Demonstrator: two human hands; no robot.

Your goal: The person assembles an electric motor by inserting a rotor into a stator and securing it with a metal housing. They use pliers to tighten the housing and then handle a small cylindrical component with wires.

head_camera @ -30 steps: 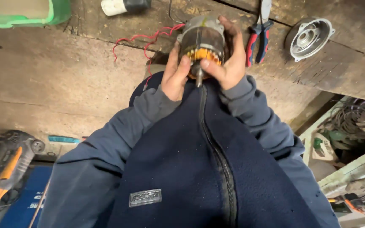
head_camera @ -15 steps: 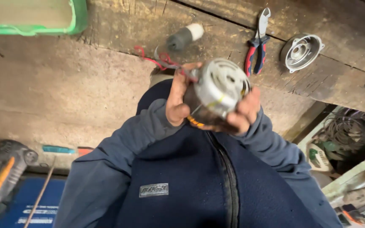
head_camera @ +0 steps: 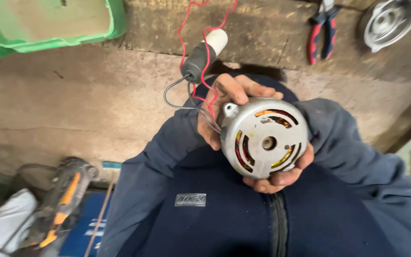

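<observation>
I hold a small electric motor (head_camera: 264,138) close to my chest, its round grey end cover facing the camera, copper windings showing through the curved slots. My left hand (head_camera: 222,107) grips its upper left side. My right hand (head_camera: 281,177) cups it from below and the right, mostly hidden behind the housing. Red and grey wires (head_camera: 197,57) run up from the motor to a grey and white capacitor (head_camera: 203,56) lying on the wooden bench (head_camera: 63,104).
A green plastic tray (head_camera: 48,26) sits at the top left. Red and blue pliers (head_camera: 322,31) and a round metal end cover (head_camera: 390,21) lie on the bench at top right. A black and orange power tool (head_camera: 60,202) lies low left.
I have lifted the motor off the bench toward me and turned its end cover to face the camera. The view has moved closer and shifted down.
</observation>
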